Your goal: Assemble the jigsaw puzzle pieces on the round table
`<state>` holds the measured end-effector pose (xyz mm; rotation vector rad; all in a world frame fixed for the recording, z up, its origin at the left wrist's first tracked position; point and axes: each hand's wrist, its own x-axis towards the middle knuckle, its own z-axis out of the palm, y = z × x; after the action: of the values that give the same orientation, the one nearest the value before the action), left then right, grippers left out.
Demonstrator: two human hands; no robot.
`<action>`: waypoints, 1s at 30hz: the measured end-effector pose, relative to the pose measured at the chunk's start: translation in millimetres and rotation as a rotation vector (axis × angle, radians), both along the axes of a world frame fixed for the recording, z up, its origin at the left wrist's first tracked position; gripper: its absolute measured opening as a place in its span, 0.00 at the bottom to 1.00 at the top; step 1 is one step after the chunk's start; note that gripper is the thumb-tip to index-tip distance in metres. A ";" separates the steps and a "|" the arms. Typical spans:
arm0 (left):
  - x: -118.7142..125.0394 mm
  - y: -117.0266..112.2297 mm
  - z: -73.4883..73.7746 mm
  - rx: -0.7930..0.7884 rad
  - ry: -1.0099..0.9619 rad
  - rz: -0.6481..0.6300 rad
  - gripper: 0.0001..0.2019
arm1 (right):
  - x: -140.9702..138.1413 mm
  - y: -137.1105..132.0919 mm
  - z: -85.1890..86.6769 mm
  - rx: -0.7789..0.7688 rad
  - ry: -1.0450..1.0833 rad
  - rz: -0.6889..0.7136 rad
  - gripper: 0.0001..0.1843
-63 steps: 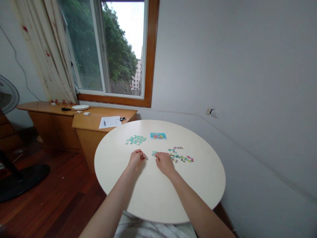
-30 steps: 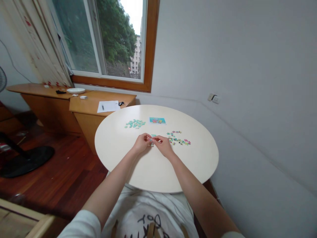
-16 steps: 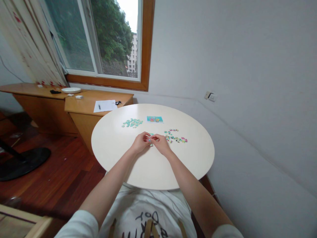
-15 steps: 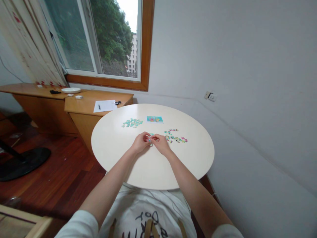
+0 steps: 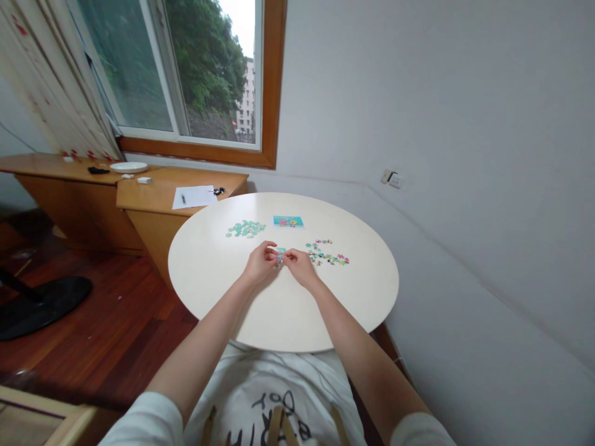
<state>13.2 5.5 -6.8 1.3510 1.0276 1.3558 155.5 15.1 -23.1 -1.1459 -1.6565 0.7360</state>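
Over the middle of the white oval table (image 5: 283, 316), my left hand (image 5: 261, 262) and my right hand (image 5: 299, 267) meet fingertip to fingertip. Between them are small jigsaw puzzle pieces (image 5: 281, 251), partly hidden by my fingers. Both hands are closed in a pinch on these pieces; how many each holds is too small to tell. To the right of my right hand lies a loose spread of multicoloured puzzle pieces (image 5: 329, 257). A heap of pale green pieces (image 5: 246, 229) sits at the back left. Behind my hands lies a picture card (image 5: 288, 222) with colourful cartoon figures.
Beyond the table's left side stands a wooden desk (image 5: 186, 178) with a paper sheet (image 5: 194, 197), keys (image 5: 219, 191) and a white plate (image 5: 129, 167). A black round stand base (image 5: 46, 306) is on the floor at left. The wall (image 5: 465, 155) runs along the right.
The whole view has shifted slightly. My left fingers have lifted and spread a little at the pieces; my right hand stays almost in place.
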 end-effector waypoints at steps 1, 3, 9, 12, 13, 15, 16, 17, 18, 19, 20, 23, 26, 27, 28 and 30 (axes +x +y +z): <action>0.2 0.4 0.4 -0.003 -0.010 0.003 0.19 | 0.2 0.5 -0.4 0.002 0.011 0.001 0.08; 0.5 1.2 0.9 -0.015 -0.037 0.004 0.19 | 0.8 1.6 -1.2 0.001 0.035 0.009 0.09; -0.7 1.9 1.2 -0.054 -0.058 -0.004 0.19 | 2.7 5.5 -4.4 -0.020 0.107 0.007 0.11; -1.2 1.0 1.7 -0.077 -0.076 0.003 0.17 | 2.8 5.4 -4.5 -0.023 0.114 0.005 0.11; -1.2 0.6 2.2 -0.086 -0.080 0.002 0.16 | 2.8 4.9 -4.0 -0.025 0.115 0.007 0.11; -1.1 0.0 3.1 -0.105 -0.081 -0.013 0.14 | 2.5 3.3 -2.5 -0.031 0.116 0.014 0.11; -1.1 -0.3 3.5 -0.112 -0.078 -0.020 0.14 | 2.4 2.5 -1.6 -0.035 0.116 0.017 0.12; -1.0 -0.4 3.7 -0.114 -0.073 -0.024 0.14 | 2.3 1.8 -0.9 -0.040 0.116 0.023 0.12; -1.0 -0.4 3.7 -0.114 -0.069 -0.027 0.13 | 2.1 1.2 -0.3 -0.043 0.118 0.027 0.12; -1.1 -0.3 3.4 -0.111 -0.065 -0.026 0.13 | 1.9 0.9 0.1 -0.046 0.122 0.031 0.12; -1.2 0.0 2.9 -0.108 -0.061 -0.026 0.13 | 1.8 0.8 0.2 -0.048 0.127 0.033 0.12; -1.8 1.3 0.8 -0.098 -0.054 -0.028 0.13 | 1.1 0.9 -0.1 -0.054 0.144 0.043 0.12; -2.2 2.6 -0.3 -0.081 -0.055 -0.015 0.14 | 0.5 0.0 0.3 -0.061 0.149 0.075 0.11; -2.3 2.8 -0.1 -0.074 -0.058 -0.007 0.14 | 0.4 -0.7 0.9 -0.063 0.143 0.093 0.11; -2.4 2.9 0.2 -0.067 -0.063 0.000 0.14 | 0.3 -1.5 1.5 -0.065 0.131 0.111 0.11; -2.5 2.4 1.5 -0.057 -0.070 0.008 0.14 | 0.7 -2.9 3.1 -0.066 0.097 0.140 0.11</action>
<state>10.7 7.9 -5.3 1.2504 1.0174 1.3602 156.2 12.2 -20.0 -1.0305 -1.6528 0.9268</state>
